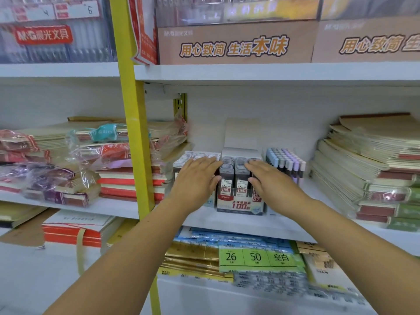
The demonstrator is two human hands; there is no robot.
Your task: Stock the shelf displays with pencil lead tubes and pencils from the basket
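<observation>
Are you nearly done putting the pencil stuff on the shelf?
Looks close. Done: the middle lead tube box looks full, and the pastel pencils stand packed beside it. In hand: the left hand and right hand flank that box with straight fingers, holding no tube. Left: cannot tell; the basket is out of view.

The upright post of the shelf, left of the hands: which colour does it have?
The upright post is yellow, best seen in the head view.
</observation>
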